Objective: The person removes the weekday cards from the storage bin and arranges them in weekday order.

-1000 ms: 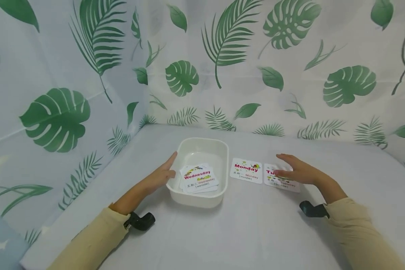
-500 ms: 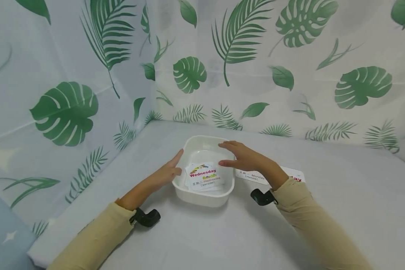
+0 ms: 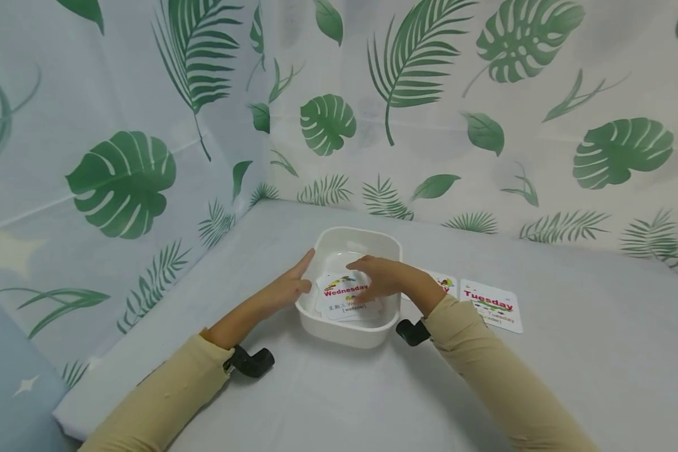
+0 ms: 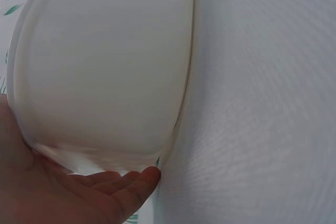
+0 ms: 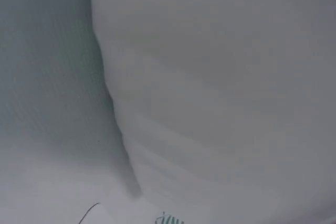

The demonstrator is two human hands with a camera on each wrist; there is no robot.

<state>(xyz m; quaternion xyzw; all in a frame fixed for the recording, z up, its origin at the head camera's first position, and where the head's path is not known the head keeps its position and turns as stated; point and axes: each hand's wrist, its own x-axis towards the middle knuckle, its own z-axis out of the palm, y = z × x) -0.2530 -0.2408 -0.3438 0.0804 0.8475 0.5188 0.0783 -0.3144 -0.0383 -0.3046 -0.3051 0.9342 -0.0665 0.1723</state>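
A white plastic tub stands on the table, with a small stack of word cards in it. The top one is the Wednesday card. My left hand holds the tub's left side, its thumb at the rim and its fingers along the outer wall; the left wrist view shows that hand against the tub wall. Inside the tub, my right hand reaches over the Wednesday card, thumb and fingers spread apart; contact with the card is unclear. The right wrist view shows only the tub's outer wall up close.
To the tub's right lie the Tuesday card and another card, partly hidden by my right forearm. The table has a white cover. Leaf-printed curtains hang behind it and on the left.
My right hand has moved left from above the Tuesday card and gone down into the tub over the Wednesday card. My left hand stays at the tub's side.
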